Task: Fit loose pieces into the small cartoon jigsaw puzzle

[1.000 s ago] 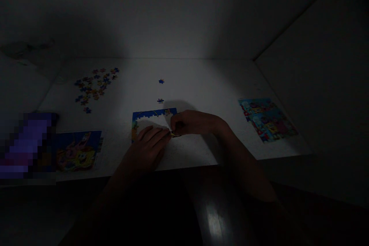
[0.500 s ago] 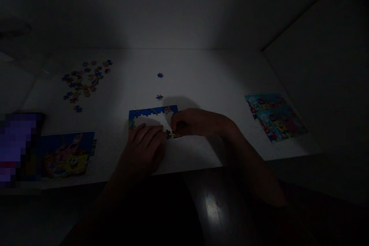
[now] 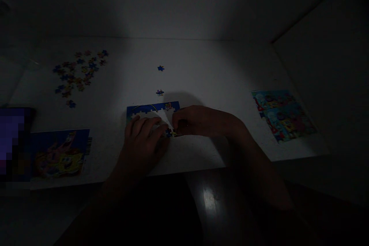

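Note:
A partly filled jigsaw puzzle (image 3: 144,108) lies near the table's front edge, blue along its top border and with a pale bare middle. My left hand (image 3: 144,138) rests flat over its lower left part, fingers stretched and apart. At the lower right part, my right hand (image 3: 198,120) is curled with its fingertips pinched together. Small blue and yellow puzzle pieces (image 3: 171,133) show between the two hands, at the right fingertips. The pinched piece is mostly hidden by my fingers. Two loose pieces, one blue (image 3: 160,68) and one mixed-colour (image 3: 159,92), lie beyond the puzzle.
Several loose puzzle pieces (image 3: 76,78) are spread at the back left. A cartoon picture sheet (image 3: 62,153) lies front left, beside a dark-edged device with a blurred purple screen (image 3: 10,134). Another cartoon picture (image 3: 284,117) lies at the right. Walls border the back and right.
The view has shifted slightly, so the table's items sit a little higher. My left fingers have moved slightly at the puzzle's lower edge. My right hand stays pinched at the same spot.

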The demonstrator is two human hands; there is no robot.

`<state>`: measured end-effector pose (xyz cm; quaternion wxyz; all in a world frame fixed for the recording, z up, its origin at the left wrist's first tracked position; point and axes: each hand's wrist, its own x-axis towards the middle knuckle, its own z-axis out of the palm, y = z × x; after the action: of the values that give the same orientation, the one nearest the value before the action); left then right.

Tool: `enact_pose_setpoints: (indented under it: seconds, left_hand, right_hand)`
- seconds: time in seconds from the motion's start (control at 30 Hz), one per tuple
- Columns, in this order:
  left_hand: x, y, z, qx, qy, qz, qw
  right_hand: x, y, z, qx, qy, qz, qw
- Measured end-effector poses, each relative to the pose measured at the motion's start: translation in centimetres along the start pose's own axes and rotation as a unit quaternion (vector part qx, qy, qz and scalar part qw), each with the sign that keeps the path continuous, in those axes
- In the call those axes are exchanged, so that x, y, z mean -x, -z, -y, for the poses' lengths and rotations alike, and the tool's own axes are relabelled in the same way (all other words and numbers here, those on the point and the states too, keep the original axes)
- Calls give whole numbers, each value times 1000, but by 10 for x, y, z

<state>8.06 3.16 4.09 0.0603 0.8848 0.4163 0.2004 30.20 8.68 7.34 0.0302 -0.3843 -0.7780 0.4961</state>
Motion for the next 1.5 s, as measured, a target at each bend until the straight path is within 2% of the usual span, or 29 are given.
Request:
enact_pose_setpoints:
  seconds: [0.27, 0.57, 0.77, 1.2, 1.5]
  left_hand:
    - [-8, 4, 3, 17, 24, 75, 997]
    - [-14, 2, 5, 22, 29, 105, 994]
    - [-20, 5, 3, 33, 39, 146, 988]
    - [-22, 3, 7, 41, 5, 146, 988]
    - [-22, 5, 6, 23, 10, 143, 989]
  right_hand:
    - [-1, -1, -2, 13, -2, -3, 1000]
    - [-1, -2, -2, 3, 1, -5, 1000]
    - [-1, -1, 1, 14, -5, -5, 1000]
    - [-1, -2, -4, 15, 13, -1, 1000]
    - [-1, -3, -6, 21, 18, -6, 1000]
